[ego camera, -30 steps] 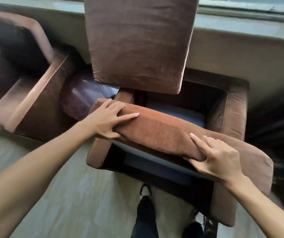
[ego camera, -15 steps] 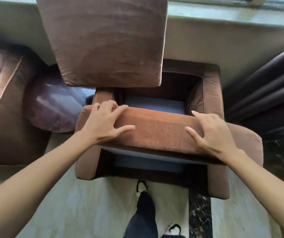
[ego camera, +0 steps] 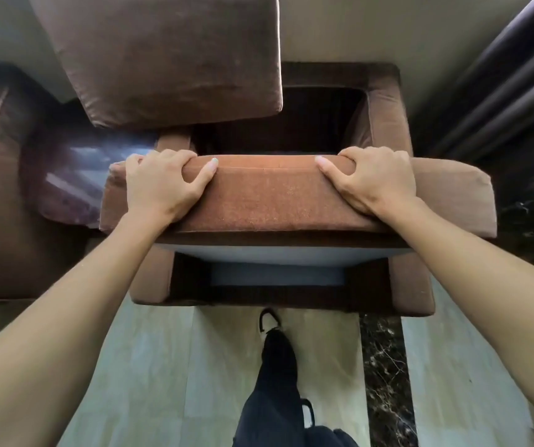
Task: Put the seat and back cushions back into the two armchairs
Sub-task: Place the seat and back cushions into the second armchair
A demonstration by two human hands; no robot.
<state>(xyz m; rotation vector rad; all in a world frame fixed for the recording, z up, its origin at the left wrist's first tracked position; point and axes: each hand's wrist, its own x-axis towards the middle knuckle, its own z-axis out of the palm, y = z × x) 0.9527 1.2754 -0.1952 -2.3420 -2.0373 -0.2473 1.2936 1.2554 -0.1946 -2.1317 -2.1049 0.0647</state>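
Two bare hands, left (ego camera: 162, 185) and right (ego camera: 373, 182), each curl tight over the far edge of the rust-brown velvet seat cushion (ego camera: 268, 198), held across the arms of the brown upholstered armchair (ego camera: 388, 124). No readable writing shows.

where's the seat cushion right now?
In the head view, the seat cushion is centre frame, lying across the armchair's arms above the empty seat, gripped by the left hand and right hand, with the back cushion behind it.
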